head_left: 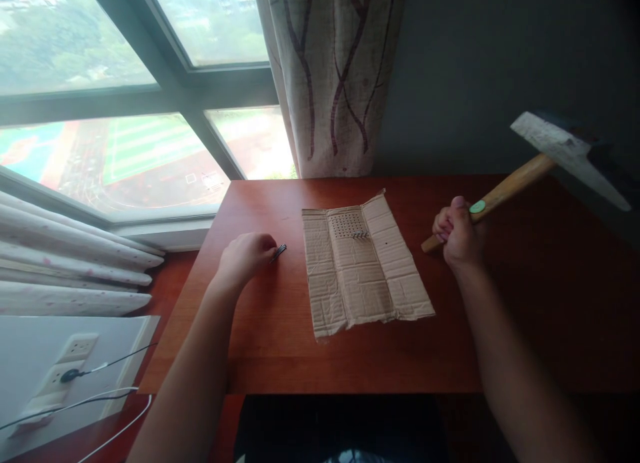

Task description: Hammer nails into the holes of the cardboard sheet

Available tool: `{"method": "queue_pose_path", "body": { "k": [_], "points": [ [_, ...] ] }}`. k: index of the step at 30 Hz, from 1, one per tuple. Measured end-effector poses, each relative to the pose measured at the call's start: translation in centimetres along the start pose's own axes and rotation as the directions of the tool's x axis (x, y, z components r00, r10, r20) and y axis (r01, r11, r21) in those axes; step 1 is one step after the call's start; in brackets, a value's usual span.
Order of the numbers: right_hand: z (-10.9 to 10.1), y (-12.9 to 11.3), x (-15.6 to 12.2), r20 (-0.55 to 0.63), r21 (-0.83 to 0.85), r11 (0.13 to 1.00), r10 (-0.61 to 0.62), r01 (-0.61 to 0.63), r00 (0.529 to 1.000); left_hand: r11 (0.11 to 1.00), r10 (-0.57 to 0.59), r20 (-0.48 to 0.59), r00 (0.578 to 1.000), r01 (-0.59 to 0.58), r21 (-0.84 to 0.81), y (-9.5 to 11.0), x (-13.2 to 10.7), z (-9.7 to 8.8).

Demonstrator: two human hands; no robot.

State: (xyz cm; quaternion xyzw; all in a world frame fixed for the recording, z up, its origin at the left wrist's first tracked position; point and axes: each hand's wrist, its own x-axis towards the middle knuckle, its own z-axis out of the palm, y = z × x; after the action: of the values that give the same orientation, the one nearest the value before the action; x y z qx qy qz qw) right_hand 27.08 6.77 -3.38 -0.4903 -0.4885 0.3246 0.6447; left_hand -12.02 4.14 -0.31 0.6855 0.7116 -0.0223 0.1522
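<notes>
My right hand (460, 235) is wrapped round the wooden handle of a hammer (515, 186), raised over the table's right side. Its metal head points up and to the right, and a green oval sticker marks the handle. On the left, the fingers of my left hand (247, 255) are pinched at a few thin dark nails (280, 251); the thumb is mostly hidden. Between my hands lies a creased sheet of cardboard (365, 276). Rows of small dark holes (345, 225) pattern its upper part, with several nails (360, 235) in a row at their lower edge.
The reddish-brown wooden table (270, 356) stands against a dark wall, with a patterned curtain (335, 83) behind it. To the left are a window (145, 163) and a wall socket (65, 369) with a plug and cables. A dark shape shows below the table's front edge.
</notes>
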Motion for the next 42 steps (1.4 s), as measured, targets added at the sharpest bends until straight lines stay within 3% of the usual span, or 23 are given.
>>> {"method": "queue_pose_path", "body": {
  "k": [17, 42],
  "points": [
    [-0.15, -0.06, -0.04, 0.01, -0.024, 0.999, -0.025, 0.025, 1.0, 0.999, -0.006, -0.016, 1.0, 0.007, 0.052, 0.16, 0.25, 0.11],
    [-0.22, 0.33, 0.0, -0.006, 0.162, 0.987, -0.02, 0.021, 1.0, 0.998, -0.015, 0.02, 1.0, 0.014, 0.063, 0.01, 0.65, 0.23]
  ]
}}
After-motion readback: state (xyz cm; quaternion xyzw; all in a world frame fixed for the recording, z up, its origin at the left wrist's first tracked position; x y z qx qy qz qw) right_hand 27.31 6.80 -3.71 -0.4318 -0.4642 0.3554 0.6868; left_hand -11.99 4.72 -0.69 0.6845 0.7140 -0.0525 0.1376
